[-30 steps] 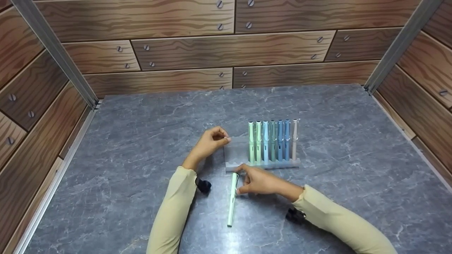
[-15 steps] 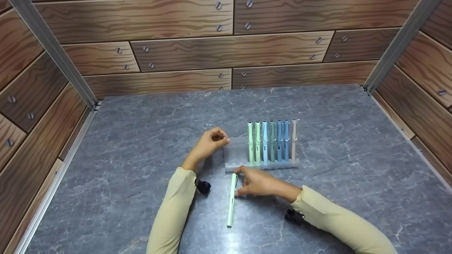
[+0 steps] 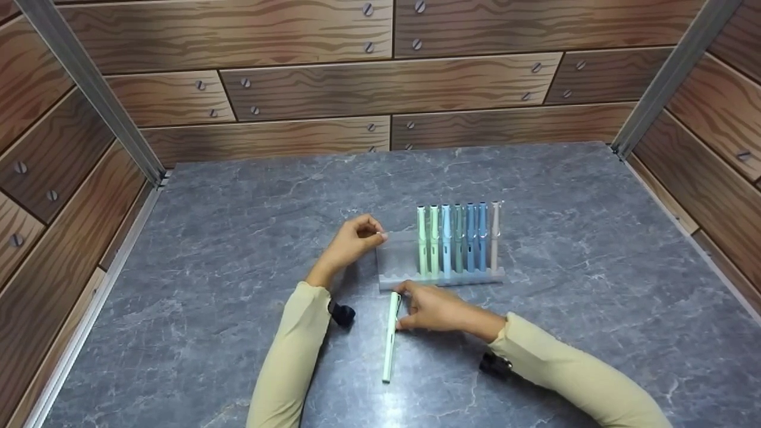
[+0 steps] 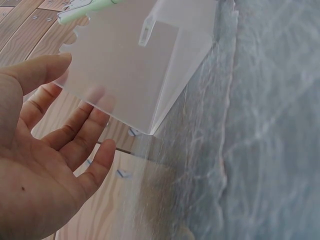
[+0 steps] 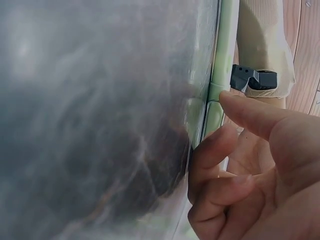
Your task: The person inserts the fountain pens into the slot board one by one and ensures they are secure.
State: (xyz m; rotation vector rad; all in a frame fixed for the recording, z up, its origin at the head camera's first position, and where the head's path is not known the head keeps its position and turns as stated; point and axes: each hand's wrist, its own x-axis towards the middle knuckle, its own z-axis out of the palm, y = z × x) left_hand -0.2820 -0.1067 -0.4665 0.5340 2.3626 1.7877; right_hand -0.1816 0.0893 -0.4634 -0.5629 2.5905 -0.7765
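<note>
A clear, frosted pen stand holds several upright pens, two light green pens leftmost among them. My left hand pinches the stand's upper left corner; in the left wrist view its thumb lies on one side of the clear panel, with fingers behind it. Before the stand, a light green pen lies on the table, its clip end towards the stand. My right hand holds this pen, index finger at the clip end and thumb against its side. Its other fingers are curled in the right wrist view.
The stand also carries a light blue pen, a dark green one, blue ones and a pale greyish one at the right end. Grey marbled tabletop surrounds it, with wood-patterned walls behind and at both sides.
</note>
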